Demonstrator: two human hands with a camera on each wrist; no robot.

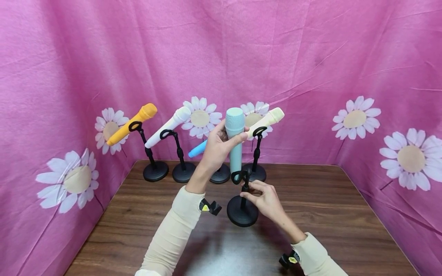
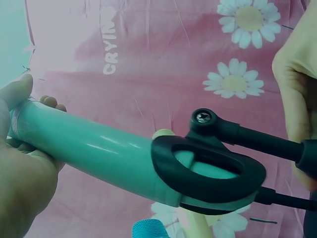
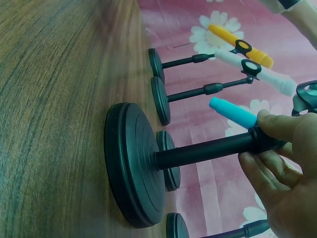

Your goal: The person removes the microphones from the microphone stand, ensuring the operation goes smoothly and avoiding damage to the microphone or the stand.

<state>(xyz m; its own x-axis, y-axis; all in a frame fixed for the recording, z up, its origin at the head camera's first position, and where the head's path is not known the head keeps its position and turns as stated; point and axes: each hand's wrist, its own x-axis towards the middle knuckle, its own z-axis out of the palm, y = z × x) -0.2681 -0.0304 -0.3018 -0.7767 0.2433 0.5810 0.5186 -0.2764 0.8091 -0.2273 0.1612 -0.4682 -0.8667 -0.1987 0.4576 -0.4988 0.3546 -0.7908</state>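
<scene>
A pale teal microphone (image 1: 235,147) is in my left hand (image 1: 216,149), which grips it just under its grille with the head up. Its lower end meets the oval clip (image 2: 208,168) of a black microphone stand (image 1: 243,211); I cannot tell whether it has passed into the ring. My right hand (image 1: 264,197) pinches the stand's pole (image 3: 208,151) at the collar below the clip. The round base (image 3: 133,166) is down at the wooden tabletop, nearest me among the stands.
Behind stand several black stands in a row, bearing an orange microphone (image 1: 132,124), a white microphone (image 1: 168,127), a blue microphone (image 1: 197,148) partly hidden by my left hand, and a cream microphone (image 1: 267,120). A pink flowered cloth (image 1: 293,50) surrounds the wooden table (image 1: 310,207).
</scene>
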